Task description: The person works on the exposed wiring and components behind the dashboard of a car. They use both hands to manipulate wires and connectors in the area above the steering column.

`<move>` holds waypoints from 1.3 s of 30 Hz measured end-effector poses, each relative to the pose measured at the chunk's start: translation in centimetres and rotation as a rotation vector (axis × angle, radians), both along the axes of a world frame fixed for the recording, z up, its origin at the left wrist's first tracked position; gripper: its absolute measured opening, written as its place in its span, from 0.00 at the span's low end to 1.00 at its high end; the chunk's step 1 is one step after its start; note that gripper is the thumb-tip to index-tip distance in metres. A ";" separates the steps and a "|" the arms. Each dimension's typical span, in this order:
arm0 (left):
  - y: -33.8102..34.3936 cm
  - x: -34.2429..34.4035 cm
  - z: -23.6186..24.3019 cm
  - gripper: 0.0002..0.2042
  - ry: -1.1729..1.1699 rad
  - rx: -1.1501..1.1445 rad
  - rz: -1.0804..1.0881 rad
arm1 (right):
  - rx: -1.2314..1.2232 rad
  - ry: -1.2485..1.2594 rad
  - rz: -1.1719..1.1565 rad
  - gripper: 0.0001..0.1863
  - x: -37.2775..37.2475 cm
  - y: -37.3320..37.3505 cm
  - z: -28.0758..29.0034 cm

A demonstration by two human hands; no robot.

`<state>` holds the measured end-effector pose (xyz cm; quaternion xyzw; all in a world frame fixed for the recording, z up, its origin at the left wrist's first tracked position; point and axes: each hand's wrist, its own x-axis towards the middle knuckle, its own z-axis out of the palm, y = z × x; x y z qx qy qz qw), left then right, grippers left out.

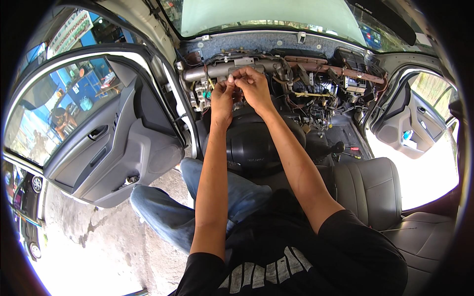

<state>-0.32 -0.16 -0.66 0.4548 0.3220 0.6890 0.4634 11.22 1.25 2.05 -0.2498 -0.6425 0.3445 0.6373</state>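
tube (200, 74), smooth grey metal; left hand (223, 101), right hand (255, 90) near, both curled to pinch, contents unclear.

Obstacles: silver crossbar (197, 74), close by the hands (222, 103); black steering wheel (252, 145), below the forearms (212, 187); wiring (308, 92), crowding the right. Free room: above crossbar, toward windshield (266, 17); over passenger seat (370, 192). Gaps behind hands: seemingly narrow, mostly hidden.
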 end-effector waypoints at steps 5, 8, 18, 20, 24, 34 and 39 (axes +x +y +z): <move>0.0 0.0 0.0 0.19 0.010 0.012 -0.001 | 0.012 -0.002 -0.020 0.04 0.0 0.0 0.0; 0.0 0.0 -0.1 0.18 0.011 0.019 0.002 | -0.003 0.009 -0.004 0.04 0.0 0.0 0.0; 0.0 -0.1 -0.2 0.16 -0.006 0.025 -0.008 | 0.047 -0.032 -0.027 0.06 0.1 0.1 0.1; 0.0 -0.1 -0.3 0.15 -0.010 0.030 -0.009 | 0.069 -0.054 -0.037 0.07 0.1 0.0 0.1; -0.1 0.0 -0.3 0.15 -0.012 0.033 -0.001 | 0.081 -0.060 -0.030 0.09 0.0 0.0 0.1; 0.1 -0.2 -0.3 0.16 -0.032 0.027 -0.014 | 0.054 -0.031 0.124 0.06 -0.1 0.1 -0.1; 0.1 -0.2 -0.3 0.16 -0.041 0.031 -0.023 | 0.030 -0.071 0.136 0.06 0.0 -0.4 0.0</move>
